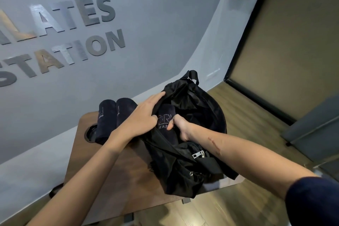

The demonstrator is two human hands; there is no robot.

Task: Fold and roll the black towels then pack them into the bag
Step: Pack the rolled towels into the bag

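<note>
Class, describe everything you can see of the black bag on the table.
The black bag looks like thin, shiny fabric, crumpled and soft. It lies on the wooden table, mouth open. A strap loop rises at its far end; a silver zipper pull shows near the front. The left hand holds the near-left rim of the opening, and the right hand presses a rolled towel inside it.

Open black bag (185,167) holding one rolled towel (166,115), two rolled towels (113,117) beside it

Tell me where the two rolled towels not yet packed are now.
The two rolled towels lie side by side on the wooden table, left of the bag, behind the left hand.
</note>
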